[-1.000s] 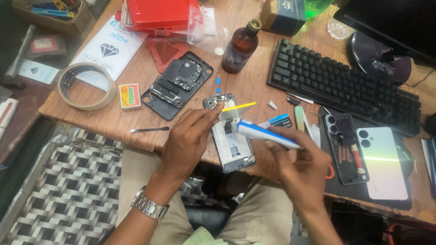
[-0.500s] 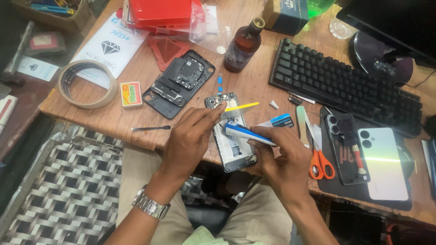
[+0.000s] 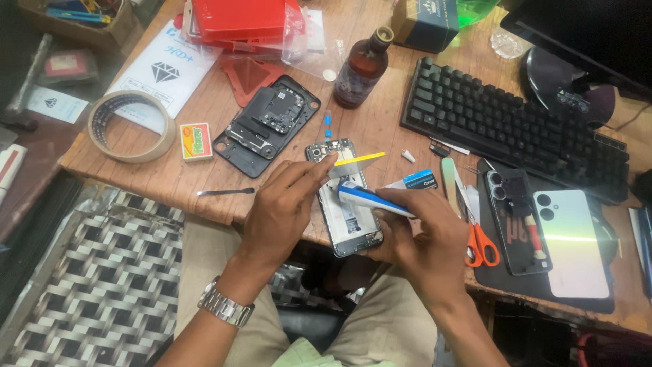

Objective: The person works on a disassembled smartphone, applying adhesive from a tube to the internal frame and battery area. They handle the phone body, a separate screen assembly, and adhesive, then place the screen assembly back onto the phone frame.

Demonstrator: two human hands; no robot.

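Phone repair bench, opened phones (image 3: 267, 126), scissors (image 3: 479, 239)

On the table a flat white package (image 3: 159, 75) with a black diamond emblem lies at the far left beside a small red-and-yellow box (image 3: 196, 141), a dark box (image 3: 426, 24) stands at the far edge, and a black monitor screen (image 3: 584, 34) fills the far right corner.

— What's the worktop (image 3: 204, 190) made of?
— Wood, matt and worn, with visible grain.

— And the opened phone (image 3: 348, 217)?
— Bare metal and circuit parts inside; the tool (image 3: 370, 199) over it looks like smooth, glossy blue and white plastic.

— Anything shiny?
— The brown glass bottle (image 3: 360, 68), the steel wristwatch (image 3: 225, 307), and a glossy phone back (image 3: 574, 245).
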